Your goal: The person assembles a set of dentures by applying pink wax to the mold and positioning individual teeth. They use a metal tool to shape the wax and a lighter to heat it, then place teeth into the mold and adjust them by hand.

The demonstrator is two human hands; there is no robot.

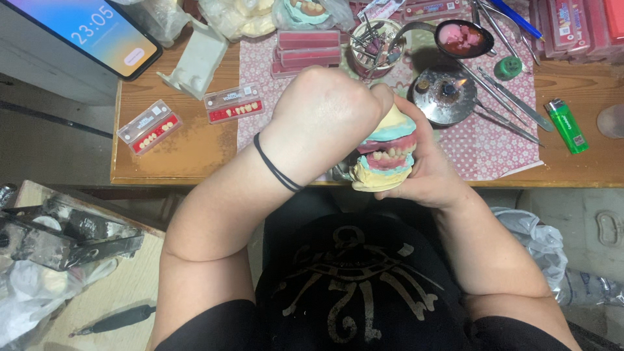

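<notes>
A dental model (385, 156) of yellow plaster with teal bases, pink wax gums and a row of teeth is held above my lap at the table's front edge. My left hand (325, 117), a black band on its wrist, is closed over the model's top and left side. My right hand (429, 172) cups it from below and from the right. Both hands grip the same model; its back is hidden by my fingers.
On the wooden table (188, 143) lie two cards of artificial teeth (234, 104) (149, 127), a pink patterned cloth (481, 146), a small lit burner on a metal dish (448, 94), metal hand tools (510, 97), a green lighter (567, 125), a phone (91, 29) and a white plaster block (198, 62).
</notes>
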